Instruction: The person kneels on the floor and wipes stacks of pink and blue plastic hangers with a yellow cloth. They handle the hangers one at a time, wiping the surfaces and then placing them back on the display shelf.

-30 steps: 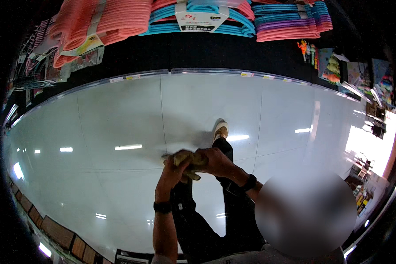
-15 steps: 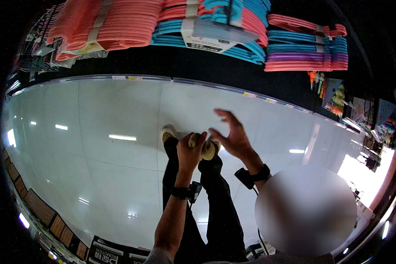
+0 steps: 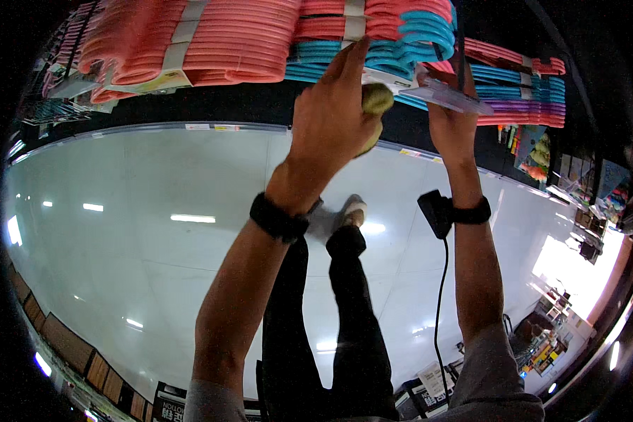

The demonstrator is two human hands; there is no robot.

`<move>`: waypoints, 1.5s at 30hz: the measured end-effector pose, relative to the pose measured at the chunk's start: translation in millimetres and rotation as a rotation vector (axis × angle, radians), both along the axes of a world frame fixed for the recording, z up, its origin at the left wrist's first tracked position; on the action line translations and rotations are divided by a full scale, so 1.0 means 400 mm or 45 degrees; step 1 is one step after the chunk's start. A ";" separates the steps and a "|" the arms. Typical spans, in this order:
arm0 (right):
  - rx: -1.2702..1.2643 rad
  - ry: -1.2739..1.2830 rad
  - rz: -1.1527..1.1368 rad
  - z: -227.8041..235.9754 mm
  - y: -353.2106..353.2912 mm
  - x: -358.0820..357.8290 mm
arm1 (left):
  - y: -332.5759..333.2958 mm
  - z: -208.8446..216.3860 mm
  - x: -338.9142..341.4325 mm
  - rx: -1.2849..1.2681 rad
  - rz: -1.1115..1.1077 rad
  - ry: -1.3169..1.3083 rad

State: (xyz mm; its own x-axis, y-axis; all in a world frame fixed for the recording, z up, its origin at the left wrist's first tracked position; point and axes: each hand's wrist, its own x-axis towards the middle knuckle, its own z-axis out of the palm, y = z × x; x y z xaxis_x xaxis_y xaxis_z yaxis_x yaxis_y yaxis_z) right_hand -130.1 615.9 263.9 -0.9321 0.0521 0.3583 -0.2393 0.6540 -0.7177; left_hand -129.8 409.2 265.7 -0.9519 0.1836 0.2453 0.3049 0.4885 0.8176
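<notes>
Olive bundle (image 3: 377,100) is held at the thumb side of the left hand (image 3: 330,116), grip narrow around it, seemingly so fingers are freed toward pink-and-blue hangers (image 3: 425,48), banded probably for stacking. Right hand (image 3: 451,132) is overlapped by clear plastic strip (image 3: 457,98); grip cannot be told.

White glare (image 3: 573,264) burns at right, light streaks (image 3: 193,219) mark the glossy floor (image 3: 141,235), and curved edges fall dark.

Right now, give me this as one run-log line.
left hand: holding soft-looking yellow-green bundle | right hand: partly behind clear flat plastic strip, contact unclear | nearby: stacked pink plastic hangers, blue plastic hangers
</notes>
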 end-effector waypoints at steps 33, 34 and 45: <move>0.160 -0.271 0.088 0.009 -0.025 0.162 | 0.067 -0.039 0.152 -0.377 -0.283 -0.245; 0.044 -0.359 0.030 -0.013 -0.042 0.184 | 0.074 -0.043 0.176 -0.322 -0.349 -0.356; -0.224 -0.734 0.067 -0.156 -0.056 0.278 | 0.064 -0.126 0.308 1.094 -0.012 -1.020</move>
State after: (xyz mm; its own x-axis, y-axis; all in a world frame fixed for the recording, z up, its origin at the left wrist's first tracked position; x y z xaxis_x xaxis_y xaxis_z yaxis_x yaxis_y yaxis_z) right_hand -19.0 593.6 201.4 -0.9765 0.0133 -0.2153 0.1916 0.5118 -0.8375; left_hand -6.6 434.8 215.3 -0.8902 0.2571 -0.3762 -0.4454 -0.3170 0.8373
